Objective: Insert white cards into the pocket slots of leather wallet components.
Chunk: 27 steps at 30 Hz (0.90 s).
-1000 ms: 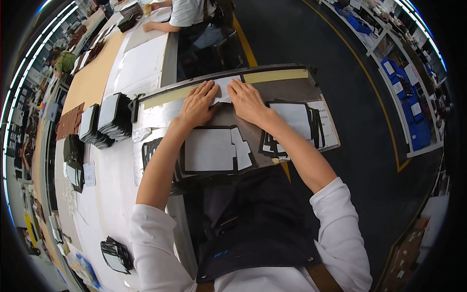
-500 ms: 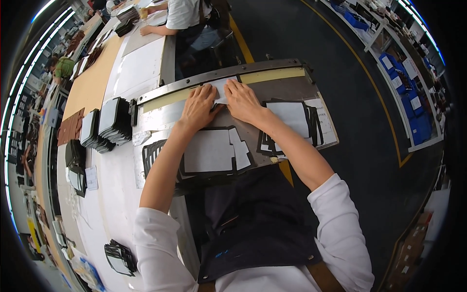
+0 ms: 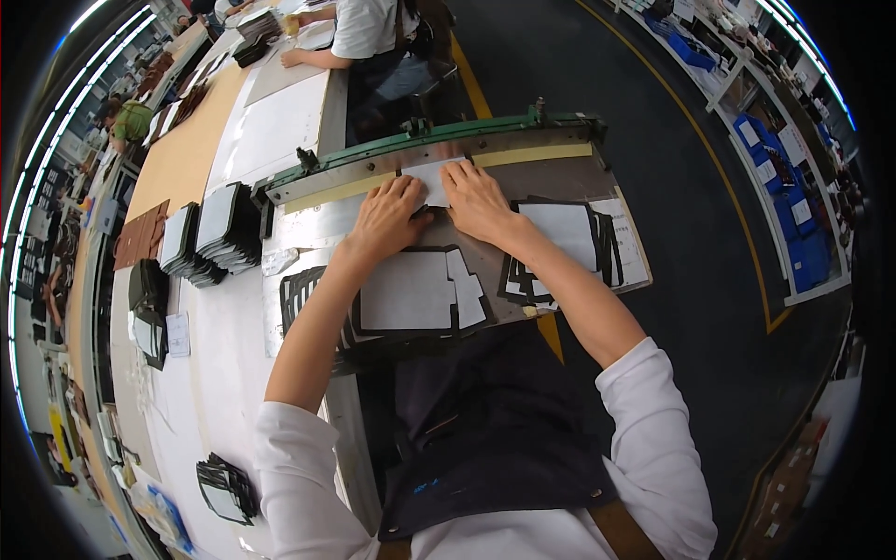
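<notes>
Both my hands lie on a metal work plate (image 3: 313,217), at the foot of a long bar with a green top (image 3: 373,151) and bolts. Between them is a small white panel (image 3: 432,180), its far edge against the bar. My left hand (image 3: 385,219) rests flat at the panel's left side, fingers stretched forward and thumb toward the middle. Flat too, my right hand (image 3: 478,201) has its fingertips on the panel's right part. Closer to me lie overlapping dark-edged white panels (image 3: 406,291) below my left wrist, and another pile (image 3: 560,229) beside my right forearm.
Stacks of dark-edged panels (image 3: 229,224) stand left of the plate on a long table (image 3: 219,327), with a smaller bundle (image 3: 224,490) lower left. A seated person (image 3: 359,37) works at the far table. Blue bins (image 3: 798,210) fill a shelf at right.
The bar's green upper part with its bolts now shows along the back of the plate, where a flat metal strip showed before. Both hands stay at the panel with little movement.
</notes>
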Available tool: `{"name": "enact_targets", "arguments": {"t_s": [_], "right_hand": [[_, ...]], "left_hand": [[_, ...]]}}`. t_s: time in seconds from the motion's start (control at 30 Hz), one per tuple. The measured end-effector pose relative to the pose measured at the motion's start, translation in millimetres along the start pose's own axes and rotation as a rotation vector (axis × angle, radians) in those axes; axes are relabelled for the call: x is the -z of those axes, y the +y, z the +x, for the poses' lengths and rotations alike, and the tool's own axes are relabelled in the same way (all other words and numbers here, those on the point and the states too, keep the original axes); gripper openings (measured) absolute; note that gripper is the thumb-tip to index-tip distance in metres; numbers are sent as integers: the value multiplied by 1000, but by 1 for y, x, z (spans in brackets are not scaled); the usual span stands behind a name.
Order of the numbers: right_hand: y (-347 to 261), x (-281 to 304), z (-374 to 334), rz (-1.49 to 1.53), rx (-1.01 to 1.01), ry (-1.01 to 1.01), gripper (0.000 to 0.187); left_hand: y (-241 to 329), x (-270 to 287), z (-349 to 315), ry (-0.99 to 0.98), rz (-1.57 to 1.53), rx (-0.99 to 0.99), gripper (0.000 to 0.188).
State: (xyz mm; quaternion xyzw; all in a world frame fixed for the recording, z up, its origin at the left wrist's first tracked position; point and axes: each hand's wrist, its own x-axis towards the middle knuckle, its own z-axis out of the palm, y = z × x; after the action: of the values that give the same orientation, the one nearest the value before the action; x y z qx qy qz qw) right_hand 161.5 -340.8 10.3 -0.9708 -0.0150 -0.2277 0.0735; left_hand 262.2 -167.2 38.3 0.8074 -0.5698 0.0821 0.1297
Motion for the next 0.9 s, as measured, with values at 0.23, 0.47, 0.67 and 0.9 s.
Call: {"name": "enact_targets", "arguments": {"t_s": [0.23, 0.47, 0.67, 0.9], "right_hand": [[9, 4, -6, -9, -1, -12, 43], [14, 110, -54, -213, 57, 122, 40], [-9, 150, -145, -44, 52, -354, 70], [-56, 78, -87, 446, 184, -243, 66]], "left_hand": [[49, 67, -69, -185, -146, 26, 99], [60, 74, -119, -200, -136, -27, 95], [65, 68, -122, -24, -42, -189, 51], [72, 67, -132, 162, -111, -254, 19]]}}
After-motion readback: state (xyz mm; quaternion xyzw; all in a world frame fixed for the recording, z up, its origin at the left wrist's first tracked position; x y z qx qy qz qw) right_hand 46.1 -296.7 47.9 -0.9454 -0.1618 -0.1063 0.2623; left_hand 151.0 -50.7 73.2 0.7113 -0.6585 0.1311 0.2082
